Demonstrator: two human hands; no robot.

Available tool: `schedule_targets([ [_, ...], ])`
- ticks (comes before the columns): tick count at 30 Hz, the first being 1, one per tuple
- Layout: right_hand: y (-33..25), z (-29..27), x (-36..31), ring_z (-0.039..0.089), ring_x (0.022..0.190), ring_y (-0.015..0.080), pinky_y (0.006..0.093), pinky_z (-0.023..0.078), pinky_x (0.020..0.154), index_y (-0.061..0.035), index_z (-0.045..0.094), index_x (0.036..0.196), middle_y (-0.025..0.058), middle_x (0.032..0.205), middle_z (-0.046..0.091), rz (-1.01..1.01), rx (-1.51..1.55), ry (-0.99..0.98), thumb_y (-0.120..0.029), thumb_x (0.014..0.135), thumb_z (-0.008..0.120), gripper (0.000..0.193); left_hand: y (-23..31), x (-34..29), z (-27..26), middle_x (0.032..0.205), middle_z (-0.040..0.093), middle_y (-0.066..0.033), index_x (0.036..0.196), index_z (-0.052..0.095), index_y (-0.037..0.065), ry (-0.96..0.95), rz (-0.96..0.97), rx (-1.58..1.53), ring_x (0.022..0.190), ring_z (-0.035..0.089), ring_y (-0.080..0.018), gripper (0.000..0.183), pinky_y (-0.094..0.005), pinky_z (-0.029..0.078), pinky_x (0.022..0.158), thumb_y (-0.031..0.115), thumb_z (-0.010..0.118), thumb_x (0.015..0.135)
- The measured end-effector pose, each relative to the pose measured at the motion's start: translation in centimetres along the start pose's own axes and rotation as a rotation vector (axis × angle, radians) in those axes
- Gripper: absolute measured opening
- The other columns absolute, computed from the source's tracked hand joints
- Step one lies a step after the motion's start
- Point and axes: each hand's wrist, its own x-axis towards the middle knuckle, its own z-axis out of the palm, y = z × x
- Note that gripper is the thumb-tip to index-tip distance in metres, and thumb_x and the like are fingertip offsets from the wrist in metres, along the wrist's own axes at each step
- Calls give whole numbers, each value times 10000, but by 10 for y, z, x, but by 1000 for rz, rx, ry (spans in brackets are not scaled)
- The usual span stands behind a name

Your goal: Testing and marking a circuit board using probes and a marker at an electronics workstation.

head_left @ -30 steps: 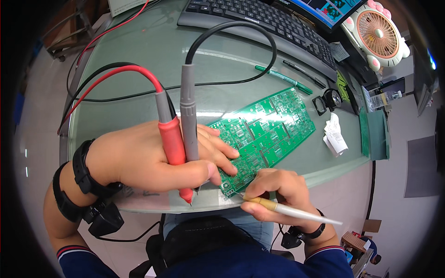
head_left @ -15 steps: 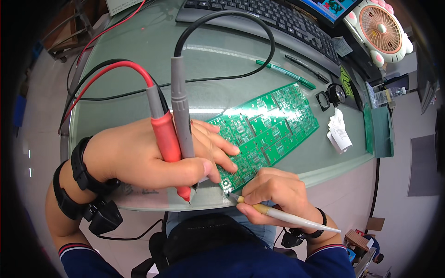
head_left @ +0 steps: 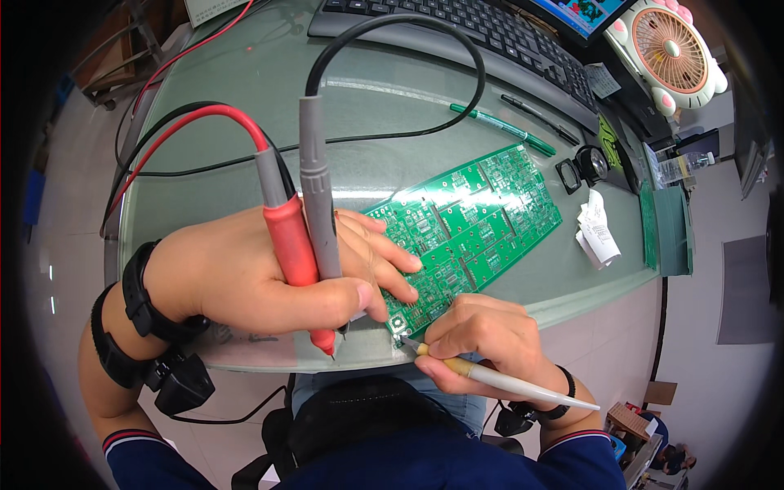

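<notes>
A green printed circuit board (head_left: 457, 253) lies slantwise on the glass tabletop, its near corner close to the front edge. My left hand (head_left: 237, 269) grips two test probes together, a red probe (head_left: 287, 237) and a grey probe (head_left: 315, 180), both tips pointing down beside that corner. Its other fingers press on the board's left part. My right hand (head_left: 490, 339) pinches a craft knife (head_left: 510, 385) with a long white handle. The knife's tip meets the board's near corner, by a square silver-edged part (head_left: 397, 323); exact contact is too small to tell.
Black and red leads loop across the tabletop (head_left: 220, 196). Beyond the board lie a green marker (head_left: 506, 129), a black pen (head_left: 539, 118) and a keyboard (head_left: 457, 41). To the right are a loupe (head_left: 590, 166), crumpled paper (head_left: 599, 233) and a small fan (head_left: 674, 53).
My hands, the probes, the knife and the board look almost unmoved. At the lower right, a person in the background shows more than before.
</notes>
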Motion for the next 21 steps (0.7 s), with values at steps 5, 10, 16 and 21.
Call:
schedule_targets([
  [5,1,1,0,636,644,243,315,502,549,-45,558,791,83,752,634,5,0,-4,10,705,790,253,1,0,0,1170,688,-132,983,740,17,2,-23,-5,1273,525,-348,360,-491,318,1119,221,457,892],
  [10,5,5,-5,619,637,227,315,491,526,-61,537,775,65,764,626,-65,-73,4,-6,691,808,289,7,0,1,1186,682,-130,980,739,14,-10,-85,-24,1283,514,-350,362,-493,306,1128,216,453,887],
  [16,8,5,-6,610,636,213,309,485,518,-68,511,757,58,767,619,-92,-118,7,-20,692,814,314,5,3,1,1194,678,-131,973,739,10,-12,-103,-39,1294,506,-346,360,-493,300,1132,212,456,878],
  [21,8,5,-4,616,594,200,292,448,470,-84,551,853,66,762,642,-156,-127,-8,-66,730,829,306,11,0,3,1189,679,-136,968,739,5,6,-128,-38,1294,505,-350,357,-491,301,1132,207,461,870],
])
